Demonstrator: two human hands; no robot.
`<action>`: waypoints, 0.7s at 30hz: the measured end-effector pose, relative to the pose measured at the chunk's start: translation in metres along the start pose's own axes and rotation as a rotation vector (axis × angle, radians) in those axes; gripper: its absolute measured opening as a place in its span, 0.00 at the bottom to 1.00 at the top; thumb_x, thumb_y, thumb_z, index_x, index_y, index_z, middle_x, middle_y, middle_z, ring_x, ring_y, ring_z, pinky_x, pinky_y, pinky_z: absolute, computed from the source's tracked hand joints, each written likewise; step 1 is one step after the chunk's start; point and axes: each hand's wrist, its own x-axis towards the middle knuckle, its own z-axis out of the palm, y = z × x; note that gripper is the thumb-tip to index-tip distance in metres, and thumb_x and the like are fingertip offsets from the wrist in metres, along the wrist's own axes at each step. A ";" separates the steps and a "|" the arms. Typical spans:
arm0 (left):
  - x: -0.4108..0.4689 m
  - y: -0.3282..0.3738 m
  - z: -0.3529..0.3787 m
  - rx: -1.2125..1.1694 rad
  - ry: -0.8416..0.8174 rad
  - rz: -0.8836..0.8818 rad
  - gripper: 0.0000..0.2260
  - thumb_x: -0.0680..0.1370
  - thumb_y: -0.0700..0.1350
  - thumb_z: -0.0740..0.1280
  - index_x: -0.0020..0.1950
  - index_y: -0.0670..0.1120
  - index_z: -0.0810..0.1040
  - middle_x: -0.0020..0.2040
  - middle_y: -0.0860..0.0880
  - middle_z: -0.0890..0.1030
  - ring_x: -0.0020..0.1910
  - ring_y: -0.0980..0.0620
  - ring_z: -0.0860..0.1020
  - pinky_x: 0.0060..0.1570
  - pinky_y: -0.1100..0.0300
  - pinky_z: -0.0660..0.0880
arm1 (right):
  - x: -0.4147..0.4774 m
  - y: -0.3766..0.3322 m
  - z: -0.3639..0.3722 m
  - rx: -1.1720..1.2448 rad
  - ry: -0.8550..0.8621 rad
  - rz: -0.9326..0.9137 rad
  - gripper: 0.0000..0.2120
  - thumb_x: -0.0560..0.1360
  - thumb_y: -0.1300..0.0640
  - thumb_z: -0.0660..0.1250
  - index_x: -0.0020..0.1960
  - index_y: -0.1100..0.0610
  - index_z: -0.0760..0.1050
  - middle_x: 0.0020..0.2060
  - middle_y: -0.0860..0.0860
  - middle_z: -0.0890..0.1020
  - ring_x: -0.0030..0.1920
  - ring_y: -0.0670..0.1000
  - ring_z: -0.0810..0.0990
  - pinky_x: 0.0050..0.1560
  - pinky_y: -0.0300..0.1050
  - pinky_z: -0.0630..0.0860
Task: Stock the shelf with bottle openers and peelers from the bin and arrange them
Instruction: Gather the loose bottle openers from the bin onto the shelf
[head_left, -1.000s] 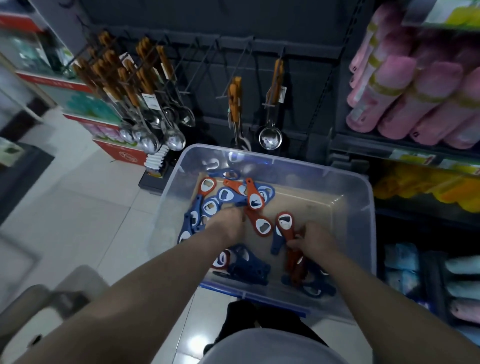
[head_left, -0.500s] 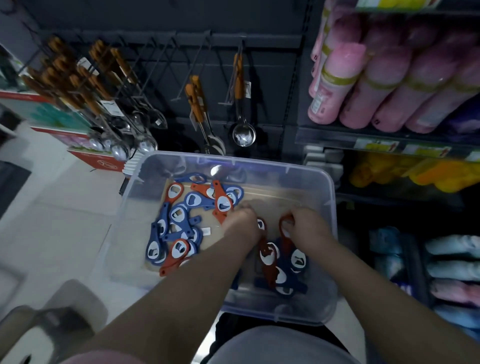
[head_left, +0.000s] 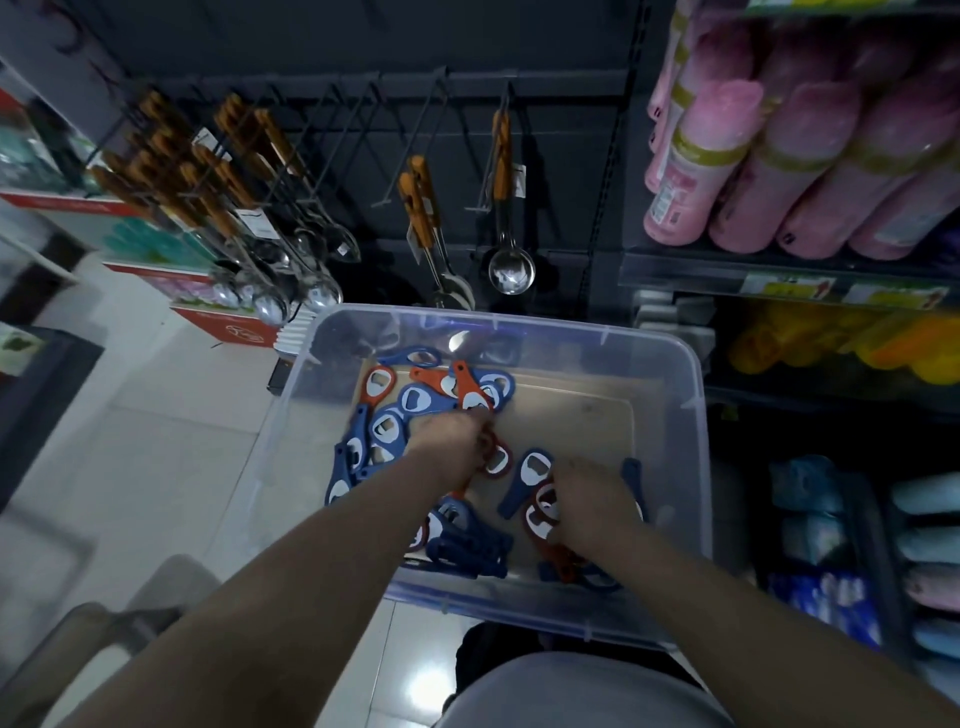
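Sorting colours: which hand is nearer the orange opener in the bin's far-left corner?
Left. The left hand lies right of the orange opener; the right hand is much farther right.

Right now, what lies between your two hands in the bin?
In the head view, a blue bottle opener lies between the left hand and right hand, beside a red opener the left hand grips.

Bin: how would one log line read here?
step: picking from bin | left hand: grips red opener | right hand: grips second red opener
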 end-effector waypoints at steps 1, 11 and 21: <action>0.001 0.002 0.002 0.031 -0.014 0.035 0.18 0.78 0.43 0.63 0.68 0.50 0.70 0.59 0.45 0.78 0.58 0.44 0.76 0.56 0.52 0.73 | 0.000 -0.001 0.006 0.005 0.017 0.018 0.21 0.71 0.50 0.72 0.60 0.56 0.71 0.57 0.53 0.78 0.55 0.53 0.77 0.52 0.44 0.72; 0.002 0.002 0.007 0.306 -0.051 0.087 0.20 0.77 0.42 0.64 0.69 0.44 0.67 0.68 0.43 0.70 0.67 0.42 0.67 0.61 0.46 0.69 | -0.003 -0.008 0.012 0.055 -0.084 0.099 0.13 0.72 0.52 0.71 0.55 0.55 0.76 0.55 0.53 0.79 0.55 0.54 0.78 0.51 0.46 0.76; -0.005 -0.034 -0.018 -0.245 0.095 -0.005 0.13 0.76 0.48 0.68 0.58 0.44 0.77 0.55 0.43 0.82 0.55 0.43 0.78 0.49 0.54 0.74 | -0.014 -0.033 0.014 0.055 -0.157 0.189 0.12 0.72 0.50 0.67 0.54 0.50 0.77 0.53 0.49 0.80 0.55 0.52 0.78 0.51 0.43 0.71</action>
